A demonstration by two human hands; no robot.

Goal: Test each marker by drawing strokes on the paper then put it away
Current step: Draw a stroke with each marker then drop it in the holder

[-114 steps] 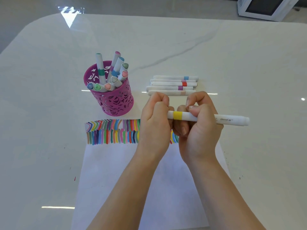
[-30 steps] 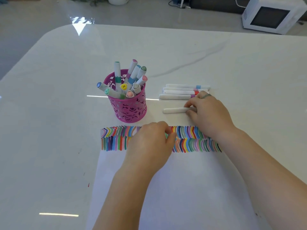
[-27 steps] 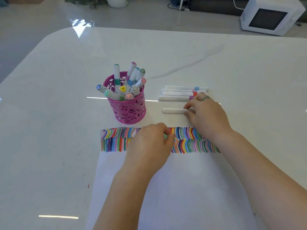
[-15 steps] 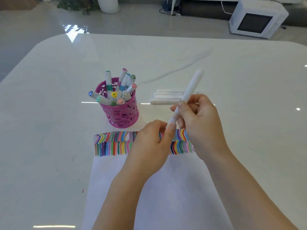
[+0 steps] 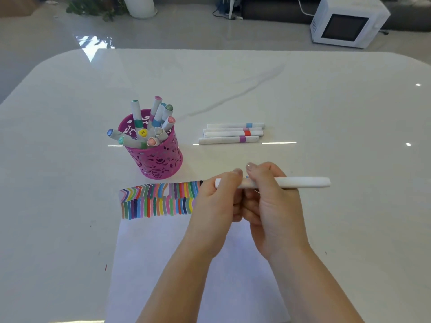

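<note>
A white marker [image 5: 300, 182] lies level above the paper, held by both hands. My left hand [image 5: 215, 201] grips its left end, where the cap is. My right hand [image 5: 270, 203] grips the barrel just right of it, and the long end sticks out to the right. The white paper [image 5: 191, 264] carries two rows of coloured strokes [image 5: 158, 199] along its top edge, partly hidden by my hands. A pink cut-out pen cup [image 5: 161, 159] holds several capped markers. Several white markers [image 5: 231, 134] with coloured bands lie in a row behind my hands.
The white marble table [image 5: 326, 113] stretches wide on every side of the paper. Beyond its far edge, a white microwave [image 5: 347, 22] stands on the floor, with a plant pot [image 5: 140, 5] further left.
My right hand picked a marker from the row and swung it from tilted upright to level. My left hand left the paper and took hold of its left end. The camera view shifted.
</note>
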